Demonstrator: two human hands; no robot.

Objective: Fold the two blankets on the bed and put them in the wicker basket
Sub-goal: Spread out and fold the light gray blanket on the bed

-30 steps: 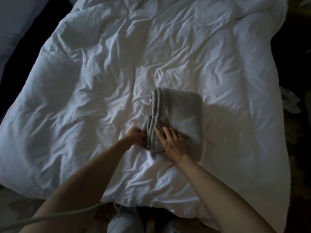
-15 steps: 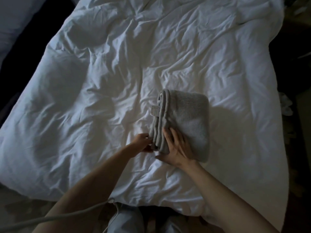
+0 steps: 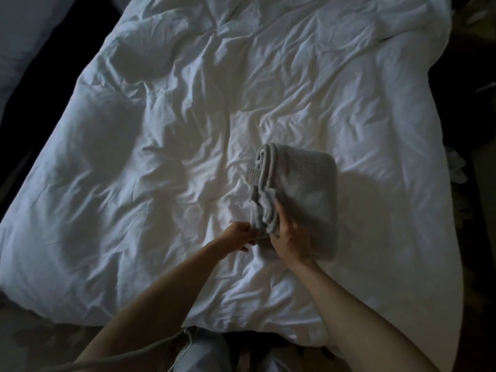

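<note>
- While your right hand [image 3: 290, 238] grips the near edge of the folded grey blanket [image 3: 306, 181], fingers curled over its top, your left hand [image 3: 239, 236] pinches the layered corner beside it.
- Location: blanket on the white duvet [image 3: 161, 183], right of centre.
- Step, by my reading: fold complete, pick-up beginning.
- Next: lift with layers clamped together; wicker basket out of view, likewise any second blanket.

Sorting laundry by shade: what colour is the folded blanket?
Light grey, plain, seen in the head view: blanket.
</note>
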